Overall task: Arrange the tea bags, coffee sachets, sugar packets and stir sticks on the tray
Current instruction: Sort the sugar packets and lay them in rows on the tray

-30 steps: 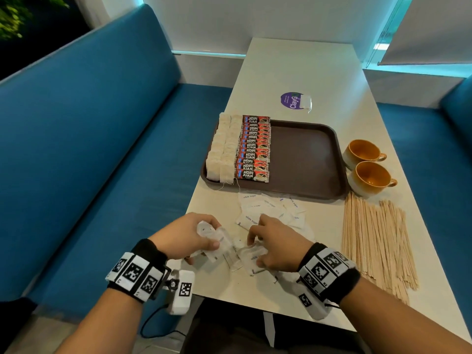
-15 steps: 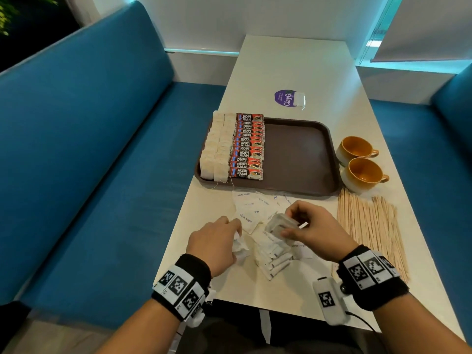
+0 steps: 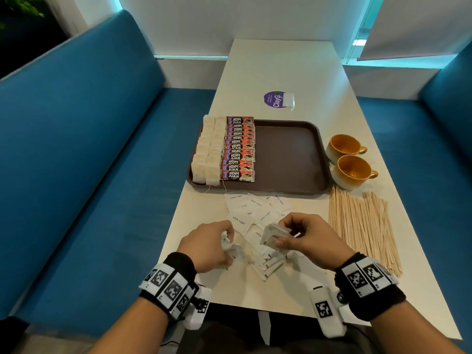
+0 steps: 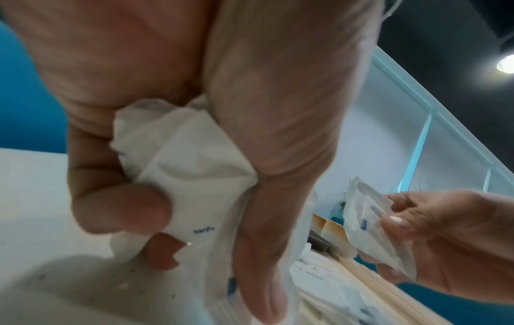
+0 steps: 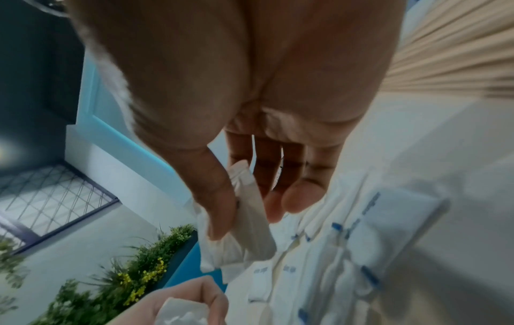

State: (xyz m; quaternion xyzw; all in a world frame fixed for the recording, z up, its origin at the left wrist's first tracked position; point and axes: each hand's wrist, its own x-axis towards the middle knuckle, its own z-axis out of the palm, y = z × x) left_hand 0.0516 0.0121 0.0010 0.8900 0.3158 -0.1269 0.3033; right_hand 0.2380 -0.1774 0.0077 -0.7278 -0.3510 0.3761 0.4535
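Head view — both hands (image 3: 207, 247) w/ sugar packets (image 3: 274, 235)

Blue booth benches (image 3: 84, 139), white table (image 3: 278, 70)

- Tea bags (image 3: 207, 150): two rows at the brown tray's (image 3: 288, 157) left edge.
- Coffee sachets (image 3: 239, 148): overlapping column just beside them.
- White sugar packets (image 3: 251, 213): scattered on the counter (image 3: 281, 65) near the tray.
- Wooden stir sticks (image 3: 362, 226): spread flat at the right.

Likely a café, blue booth seats (image 3: 84, 139), long table (image 3: 286, 70), cups (image 3: 353, 171)
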